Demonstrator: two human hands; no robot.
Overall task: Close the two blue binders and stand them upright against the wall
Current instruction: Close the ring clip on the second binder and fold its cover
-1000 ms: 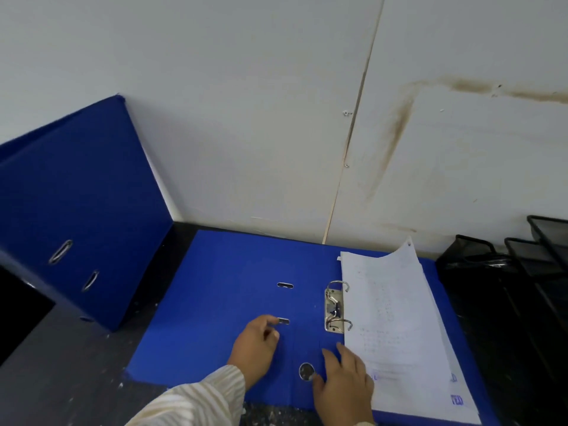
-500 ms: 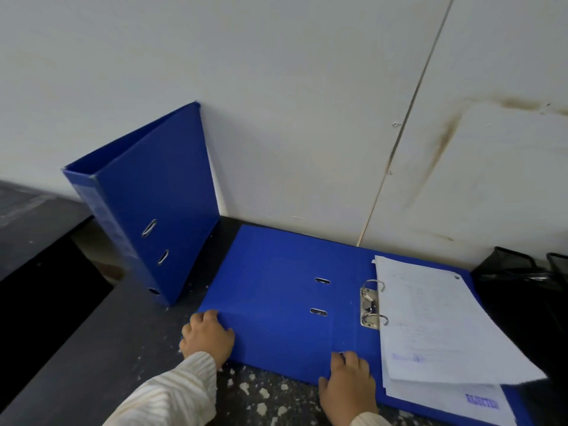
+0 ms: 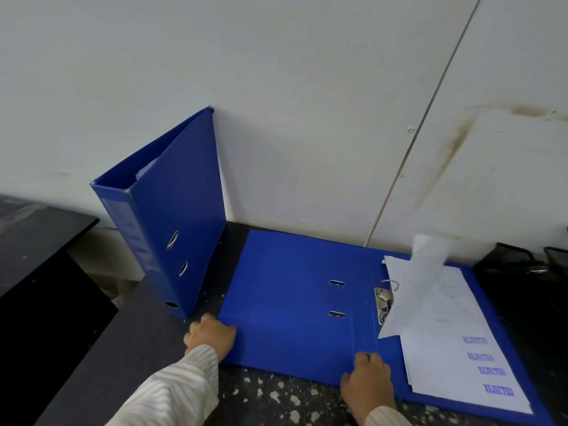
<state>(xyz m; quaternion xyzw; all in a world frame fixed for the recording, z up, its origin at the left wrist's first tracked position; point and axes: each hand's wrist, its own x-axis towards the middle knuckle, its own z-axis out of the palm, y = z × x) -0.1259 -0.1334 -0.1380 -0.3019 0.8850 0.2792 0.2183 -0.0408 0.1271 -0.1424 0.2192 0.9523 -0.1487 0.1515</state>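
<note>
glossy blue open binder [image 3: 292, 302] lies flat on speckled counter [image 3: 270, 401]; left hand [image 3: 210, 336] curls on its cover edge, right hand [image 3: 367, 382] presses the spine, fingers bent.

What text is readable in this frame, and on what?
"REJECTED": purple stamp, repeated four times down the near edges of the white paper sheets in the open blue binder.
Faint print higher up those sheets: too small to read.
Standing blue binder spine label: no legible text.

Left hand [image 3: 212, 336] curled, knuckles up, striped sleeve [image 3: 172, 392] behind, right hand [image 3: 367, 381] palm down, fingers bent
</note>
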